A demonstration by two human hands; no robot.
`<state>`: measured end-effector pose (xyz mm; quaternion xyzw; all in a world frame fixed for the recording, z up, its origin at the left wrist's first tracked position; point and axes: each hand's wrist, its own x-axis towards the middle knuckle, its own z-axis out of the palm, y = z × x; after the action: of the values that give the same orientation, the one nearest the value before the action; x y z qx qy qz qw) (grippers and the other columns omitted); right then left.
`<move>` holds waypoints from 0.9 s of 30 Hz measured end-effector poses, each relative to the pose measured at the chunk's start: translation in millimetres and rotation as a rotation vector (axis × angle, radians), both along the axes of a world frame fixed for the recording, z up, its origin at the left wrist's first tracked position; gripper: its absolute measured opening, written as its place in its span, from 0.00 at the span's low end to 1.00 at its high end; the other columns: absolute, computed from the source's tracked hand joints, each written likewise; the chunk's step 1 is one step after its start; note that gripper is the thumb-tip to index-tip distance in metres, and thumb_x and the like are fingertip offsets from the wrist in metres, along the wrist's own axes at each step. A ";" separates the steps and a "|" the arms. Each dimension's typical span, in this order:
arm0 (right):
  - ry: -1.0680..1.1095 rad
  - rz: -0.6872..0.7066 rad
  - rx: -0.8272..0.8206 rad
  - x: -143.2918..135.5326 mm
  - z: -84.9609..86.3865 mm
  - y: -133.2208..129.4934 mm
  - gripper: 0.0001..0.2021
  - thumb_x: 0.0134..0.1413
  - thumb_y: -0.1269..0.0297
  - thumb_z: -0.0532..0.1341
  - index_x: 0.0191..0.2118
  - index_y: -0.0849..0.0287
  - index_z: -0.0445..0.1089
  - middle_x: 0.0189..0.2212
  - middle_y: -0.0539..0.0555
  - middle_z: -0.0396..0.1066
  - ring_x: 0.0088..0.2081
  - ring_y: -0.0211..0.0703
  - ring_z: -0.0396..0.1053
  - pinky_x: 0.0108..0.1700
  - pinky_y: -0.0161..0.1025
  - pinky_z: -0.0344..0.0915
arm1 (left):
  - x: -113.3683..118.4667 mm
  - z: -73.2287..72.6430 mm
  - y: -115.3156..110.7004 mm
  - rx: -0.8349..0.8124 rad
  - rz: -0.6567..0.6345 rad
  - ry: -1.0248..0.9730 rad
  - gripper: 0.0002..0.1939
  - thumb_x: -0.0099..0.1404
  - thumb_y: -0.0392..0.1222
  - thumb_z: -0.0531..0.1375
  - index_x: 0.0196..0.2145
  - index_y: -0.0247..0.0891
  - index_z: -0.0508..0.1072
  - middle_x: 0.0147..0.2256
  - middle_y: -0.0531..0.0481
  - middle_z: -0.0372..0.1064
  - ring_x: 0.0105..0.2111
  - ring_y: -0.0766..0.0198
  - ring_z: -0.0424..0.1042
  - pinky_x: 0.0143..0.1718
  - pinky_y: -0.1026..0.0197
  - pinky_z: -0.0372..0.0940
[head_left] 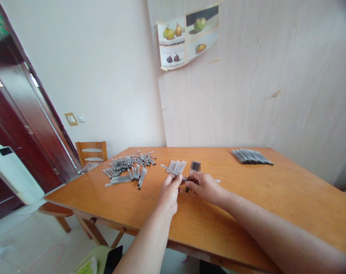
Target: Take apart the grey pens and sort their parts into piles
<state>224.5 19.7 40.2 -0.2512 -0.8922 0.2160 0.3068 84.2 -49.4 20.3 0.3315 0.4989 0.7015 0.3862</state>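
My left hand (169, 193) is closed round a pen (167, 168) with a clear barrel, which slants up to the left above the table. At the pen's dark end, the fingers of my right hand (203, 186) are pinched together; they hide the exact contact. A small black piece (187, 189) shows just below the fingers, and I cannot tell what it is. Behind my left hand lies a row of clear barrels (177, 166). Several dark slim pieces (195, 166) lie side by side behind my right hand. A pale tip (218, 180) pokes out past my right wrist.
A loose heap of pens (124, 165) spreads over the left of the wooden table (247, 201). Another batch of pens (251, 156) lies neatly lined up at the back right. A wooden chair (91, 150) stands behind the left side. The wall (247, 95) borders the table's far edge.
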 end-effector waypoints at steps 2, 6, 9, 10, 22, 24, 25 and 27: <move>-0.008 0.027 -0.008 0.2 0.7 -0.4 0.12 0.60 0.63 0.53 0.29 0.60 0.70 0.25 0.51 0.69 0.28 0.37 0.65 0.31 0.33 0.56 | -0.1 -0.1 0.3 0.006 0.005 0.004 0.17 0.53 0.53 0.66 0.34 0.38 0.71 0.36 0.47 0.74 0.36 0.63 0.71 0.28 0.66 0.55; -0.001 -0.003 0.007 -0.9 -0.8 1.2 0.09 0.57 0.66 0.55 0.29 0.60 0.70 0.25 0.51 0.70 0.28 0.37 0.65 0.31 0.33 0.56 | -0.1 0.3 0.6 -0.005 0.027 0.011 0.17 0.52 0.52 0.67 0.34 0.38 0.71 0.34 0.48 0.74 0.35 0.64 0.71 0.28 0.66 0.54; 0.024 -0.055 0.012 -2.0 -2.3 1.8 0.05 0.53 0.67 0.57 0.30 0.60 0.69 0.25 0.50 0.69 0.27 0.36 0.64 0.29 0.32 0.54 | 0.2 0.9 0.1 -0.011 0.026 -0.001 0.18 0.51 0.52 0.67 0.34 0.38 0.71 0.34 0.48 0.74 0.35 0.64 0.71 0.28 0.66 0.53; 0.027 -0.065 0.007 -2.1 -2.2 1.6 0.05 0.53 0.66 0.58 0.31 0.60 0.69 0.25 0.51 0.70 0.27 0.36 0.64 0.28 0.32 0.54 | 0.2 1.0 -0.2 -0.009 0.023 -0.006 0.18 0.51 0.53 0.67 0.34 0.38 0.71 0.34 0.48 0.74 0.35 0.64 0.71 0.27 0.66 0.53; -0.021 -0.057 -0.031 0.3 1.6 -0.9 0.08 0.55 0.62 0.58 0.33 0.60 0.70 0.27 0.52 0.71 0.28 0.37 0.65 0.28 0.32 0.53 | -0.1 0.6 -0.5 -0.013 0.023 -0.025 0.20 0.51 0.53 0.68 0.35 0.38 0.72 0.34 0.48 0.75 0.34 0.63 0.72 0.27 0.66 0.53; -0.061 -0.030 -0.040 0.8 0.9 -1.2 0.11 0.58 0.60 0.55 0.31 0.60 0.70 0.26 0.51 0.71 0.27 0.36 0.64 0.28 0.33 0.53 | -0.3 0.3 -0.4 -0.018 0.028 -0.020 0.20 0.51 0.53 0.68 0.36 0.38 0.72 0.34 0.48 0.75 0.34 0.64 0.72 0.27 0.66 0.53; -0.079 -0.017 -0.036 0.9 0.8 -1.5 0.12 0.60 0.60 0.53 0.31 0.60 0.70 0.25 0.51 0.70 0.27 0.36 0.64 0.29 0.33 0.53 | -0.4 0.1 -0.2 -0.020 0.034 -0.015 0.20 0.51 0.54 0.67 0.36 0.38 0.72 0.34 0.48 0.75 0.34 0.64 0.72 0.27 0.66 0.53; -0.089 -0.020 -0.016 0.7 1.3 -2.1 0.12 0.59 0.63 0.53 0.29 0.59 0.70 0.25 0.51 0.70 0.27 0.36 0.64 0.29 0.33 0.53 | -0.8 -0.2 0.2 -0.027 0.045 -0.011 0.20 0.51 0.54 0.67 0.35 0.38 0.72 0.34 0.48 0.75 0.34 0.64 0.72 0.27 0.66 0.53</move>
<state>225.2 17.6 41.5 -0.2718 -0.9007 0.2088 0.2668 83.4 -49.2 20.1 0.3113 0.5135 0.7049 0.3775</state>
